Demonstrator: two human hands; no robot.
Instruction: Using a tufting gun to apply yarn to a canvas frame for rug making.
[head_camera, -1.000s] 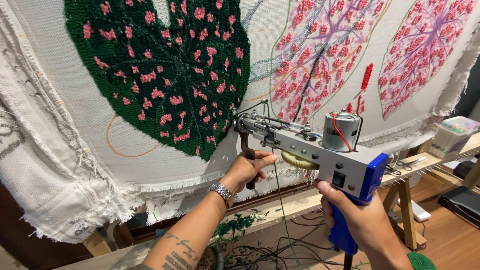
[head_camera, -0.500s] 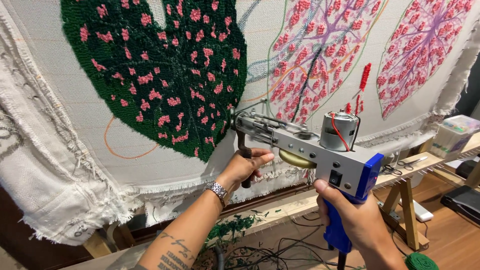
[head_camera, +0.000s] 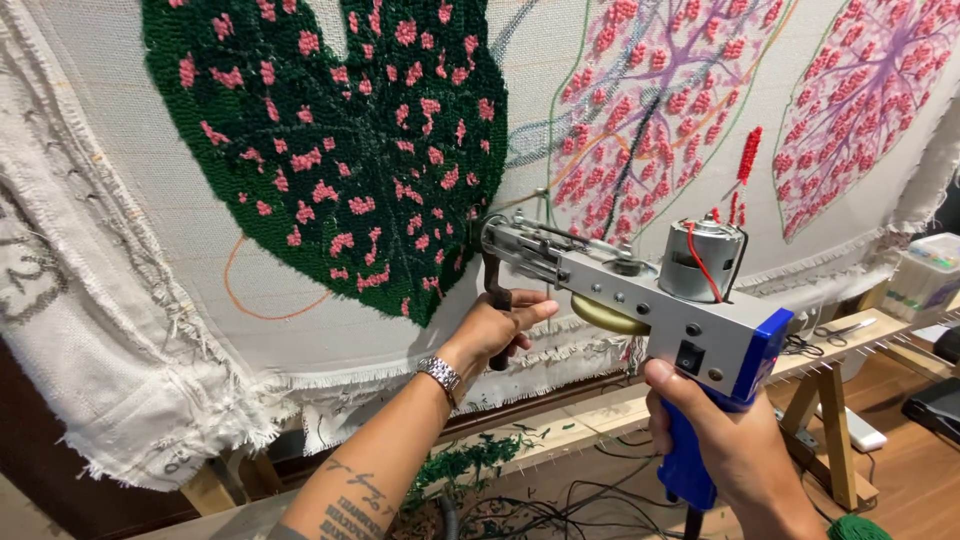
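both hands (head_camera: 497, 328) clenched round tufting gun (head_camera: 650, 300)

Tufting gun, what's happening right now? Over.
Left hand on front handle, right hand on blue grip. Tufting gun tip at green leaf edge on cloth. Nothing blocking.

**Even indoor light, sharp centre, bent edges**

I see soft, bright light across the cloth (head_camera: 150, 250), with no harsh glare. A dull sheen sits on the motor (head_camera: 700, 258) at centre right. Faint shadow falls under the tool (head_camera: 640, 300). The lower left of the frame is dim. Edges bow outward; the far right looks slightly soft.
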